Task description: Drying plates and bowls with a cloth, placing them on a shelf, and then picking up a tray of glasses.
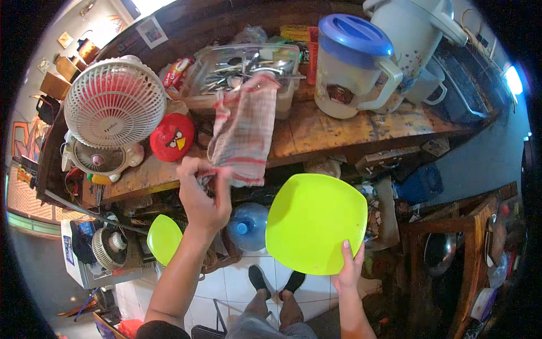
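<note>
"What's nearest?"
"The right hand [349,272], fingers clamped on the square green plate [316,223] (most of them hidden beneath it)."
"And the left hand [204,195]?"
"Left of the plate, its fingers pinching the lower edge of a red-striped cloth [245,133]."
"Farther off?"
"Beyond the plate, on the table [305,134], a plastic bin [290,95] of cutlery [224,73] and a blue-lidded pitcher [344,79]."

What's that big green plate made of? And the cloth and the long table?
The plate is probably smooth plastic, given its bright, even colour. The cloth looks like thin fabric, maybe cotton, because it hangs in soft creases. The table looks like worn wood, with a patchy brown, scuffed top.
</note>
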Demonstrator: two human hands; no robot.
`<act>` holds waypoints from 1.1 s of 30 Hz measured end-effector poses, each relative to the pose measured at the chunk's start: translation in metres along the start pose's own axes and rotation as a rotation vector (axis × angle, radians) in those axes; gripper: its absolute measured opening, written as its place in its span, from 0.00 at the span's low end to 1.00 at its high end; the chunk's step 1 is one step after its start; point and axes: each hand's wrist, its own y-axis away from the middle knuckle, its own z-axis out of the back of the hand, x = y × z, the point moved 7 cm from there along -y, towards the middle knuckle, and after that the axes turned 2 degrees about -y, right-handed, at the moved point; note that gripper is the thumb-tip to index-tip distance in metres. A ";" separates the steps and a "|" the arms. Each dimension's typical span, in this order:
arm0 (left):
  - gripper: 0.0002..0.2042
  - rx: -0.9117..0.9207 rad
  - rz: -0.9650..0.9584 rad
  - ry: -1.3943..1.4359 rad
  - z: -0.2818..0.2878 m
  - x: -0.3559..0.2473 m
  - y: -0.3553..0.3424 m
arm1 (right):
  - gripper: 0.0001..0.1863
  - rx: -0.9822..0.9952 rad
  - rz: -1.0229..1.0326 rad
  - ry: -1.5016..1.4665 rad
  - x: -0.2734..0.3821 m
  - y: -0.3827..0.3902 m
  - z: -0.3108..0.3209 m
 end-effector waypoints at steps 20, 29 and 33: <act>0.13 0.489 0.575 -0.405 0.105 0.051 0.007 | 0.25 0.196 -0.144 0.208 -0.045 -0.002 -0.061; 0.22 0.917 0.960 -0.701 0.178 0.107 0.082 | 0.25 0.434 -0.295 0.319 -0.098 0.031 -0.112; 0.27 0.768 0.884 -0.554 0.164 0.087 0.096 | 0.25 0.462 -0.347 0.359 -0.115 0.041 -0.125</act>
